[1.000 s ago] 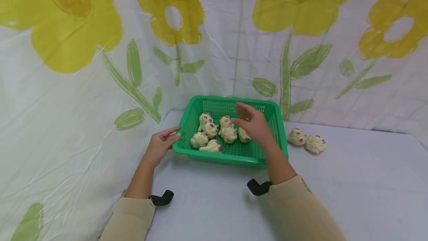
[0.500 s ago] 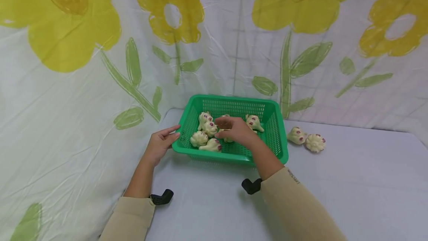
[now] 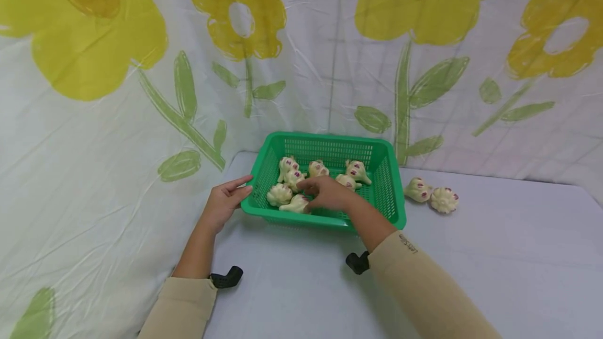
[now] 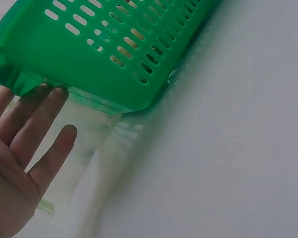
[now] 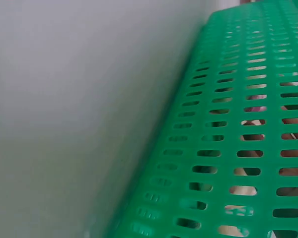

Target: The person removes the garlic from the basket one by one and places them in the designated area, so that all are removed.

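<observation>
A green slotted basket point(image 3: 372, 226) holds several garlic bulbs. My left hand point(image 3: 222, 204) grips its left rim; in the left wrist view the fingertips lie under that rim. My right hand point(image 3: 327, 195) is down inside the basket, curved fingers pointing left. They are nearest to a garlic bulb point(image 3: 278, 194) at the left and a front garlic bulb point(image 3: 294, 204). Whether they pinch a bulb is hidden beneath the hand. At the back right of the basket lies another garlic bulb point(image 3: 356, 170). The right wrist view shows mostly the slotted basket wall point(image 5: 228, 124).
On the white tablecloth point(image 3: 509, 239), right of the basket, lie an upright garlic bulb point(image 3: 417, 190) and a rounder garlic bulb point(image 3: 444, 200). A white curtain point(image 3: 311, 88) with yellow flowers hangs close behind the basket.
My right hand came away from the garlic bulb at the back right and moved left, then lower, over the middle bulbs. My left hand has stayed at the rim.
</observation>
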The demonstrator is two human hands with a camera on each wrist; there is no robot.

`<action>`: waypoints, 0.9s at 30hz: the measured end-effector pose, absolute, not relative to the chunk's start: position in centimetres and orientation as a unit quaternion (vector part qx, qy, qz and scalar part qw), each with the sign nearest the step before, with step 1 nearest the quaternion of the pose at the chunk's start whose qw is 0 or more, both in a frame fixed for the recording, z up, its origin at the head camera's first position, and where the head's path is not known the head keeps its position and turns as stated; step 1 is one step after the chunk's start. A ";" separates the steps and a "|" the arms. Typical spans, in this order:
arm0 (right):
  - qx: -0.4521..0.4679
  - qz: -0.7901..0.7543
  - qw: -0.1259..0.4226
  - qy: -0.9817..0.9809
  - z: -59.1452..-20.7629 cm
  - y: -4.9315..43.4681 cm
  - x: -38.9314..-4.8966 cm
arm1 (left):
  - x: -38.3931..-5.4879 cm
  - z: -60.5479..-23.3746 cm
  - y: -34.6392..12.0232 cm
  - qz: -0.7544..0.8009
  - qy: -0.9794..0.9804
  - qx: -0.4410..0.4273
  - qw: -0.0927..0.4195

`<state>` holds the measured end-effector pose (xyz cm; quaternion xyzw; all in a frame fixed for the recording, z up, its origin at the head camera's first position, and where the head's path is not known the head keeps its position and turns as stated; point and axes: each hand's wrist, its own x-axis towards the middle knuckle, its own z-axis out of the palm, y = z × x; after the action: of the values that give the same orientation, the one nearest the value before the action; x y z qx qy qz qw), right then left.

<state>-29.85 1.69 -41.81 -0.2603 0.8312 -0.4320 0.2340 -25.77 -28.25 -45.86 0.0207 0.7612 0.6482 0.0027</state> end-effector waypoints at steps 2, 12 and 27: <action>-0.269 -0.418 0.232 0.836 -41.8 1.7 -29.8 | -25.8 -45.9 -28.2 0.647 0.762 0.022 0.001; -0.322 -0.355 0.241 0.844 -41.9 1.7 -29.7 | -25.8 -45.9 -28.3 0.648 0.761 0.028 0.001; -0.325 -0.326 0.224 0.859 -41.8 1.7 -29.7 | -25.7 -45.7 -28.2 0.648 0.761 0.029 0.003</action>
<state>-29.74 1.73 -41.83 -0.3250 0.8589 -0.3264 0.2239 -25.68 -28.25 -45.71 0.0288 0.7609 0.6483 0.0030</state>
